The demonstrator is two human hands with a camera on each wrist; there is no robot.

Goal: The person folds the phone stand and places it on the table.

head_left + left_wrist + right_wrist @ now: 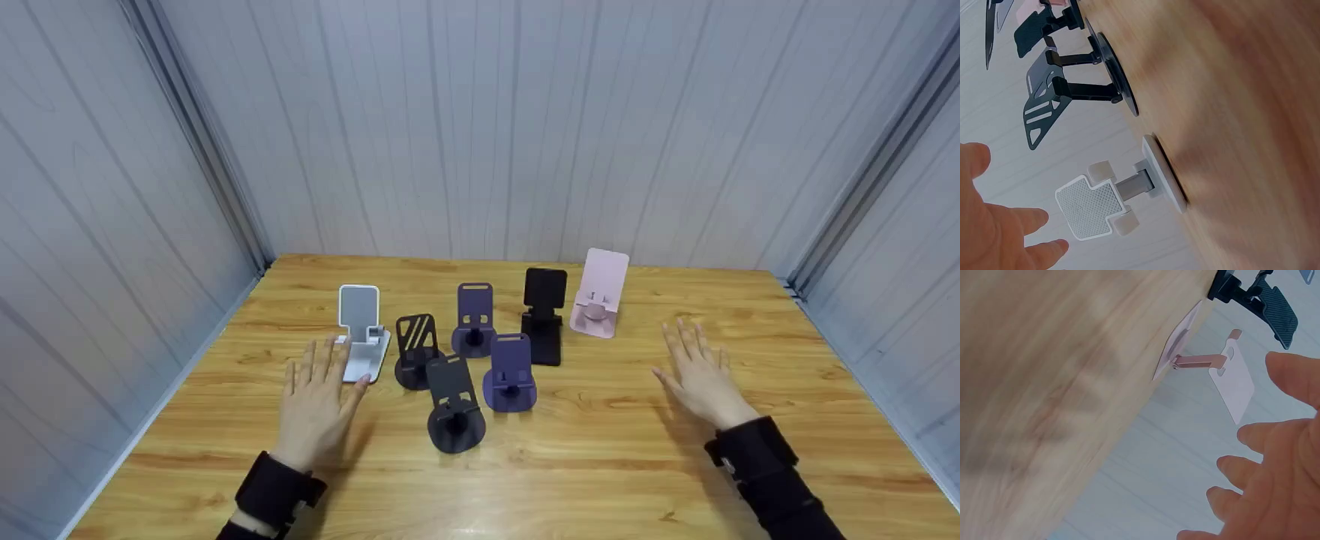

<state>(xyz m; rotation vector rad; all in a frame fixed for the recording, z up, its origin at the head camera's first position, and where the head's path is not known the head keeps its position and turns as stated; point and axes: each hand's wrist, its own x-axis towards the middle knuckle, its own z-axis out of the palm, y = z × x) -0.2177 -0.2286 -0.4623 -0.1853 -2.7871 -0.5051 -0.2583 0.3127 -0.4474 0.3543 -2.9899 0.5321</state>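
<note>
Both hands hold nothing. My left hand (313, 409), fingers extended, is over the left of the table, nearest a white phone stand (360, 307) with a grey pad; its fingertips overlap the stand's edge in the head view. My right hand (703, 381) is spread over the right side, with a pink phone stand (602, 279) beyond it to the left. Between the hands stand a black slotted phone stand (417, 334), a dark grey one (451, 381), two purple ones, rear (475, 301) and front (512, 355), and a black one with a rectangular base (545, 288).
The wooden table (600, 465) carries all the stands in a loose cluster left of its middle. White panel walls (480, 135) enclose it at the back and both sides. A black band (274, 491) wraps the left wrist, another (752, 454) the right.
</note>
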